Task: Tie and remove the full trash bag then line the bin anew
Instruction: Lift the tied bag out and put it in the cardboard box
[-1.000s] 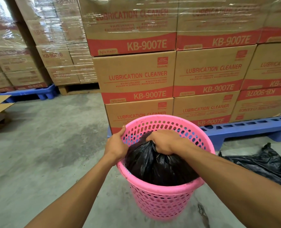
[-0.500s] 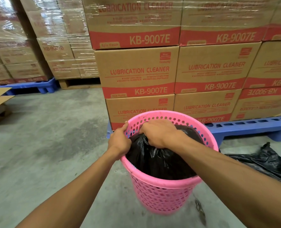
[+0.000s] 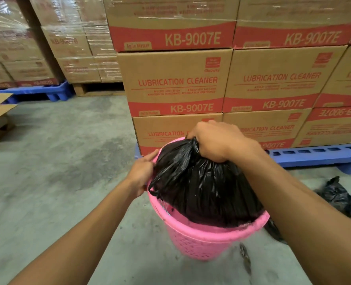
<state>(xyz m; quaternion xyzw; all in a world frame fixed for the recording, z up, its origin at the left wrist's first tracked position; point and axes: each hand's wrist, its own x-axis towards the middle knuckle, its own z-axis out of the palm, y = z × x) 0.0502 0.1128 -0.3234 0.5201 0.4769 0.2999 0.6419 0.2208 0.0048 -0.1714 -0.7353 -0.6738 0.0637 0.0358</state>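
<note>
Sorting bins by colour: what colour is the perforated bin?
Pink bin, clearest in the head view.

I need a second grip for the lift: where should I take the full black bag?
Grip the gathered neck of the black bag from above, beside the right hand. The plastic bunches narrow there; lower down it bulges against the pink bin.

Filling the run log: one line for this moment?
step: lift bag | right hand: grips bag neck | left hand: on bin rim | bag: partly out
</note>
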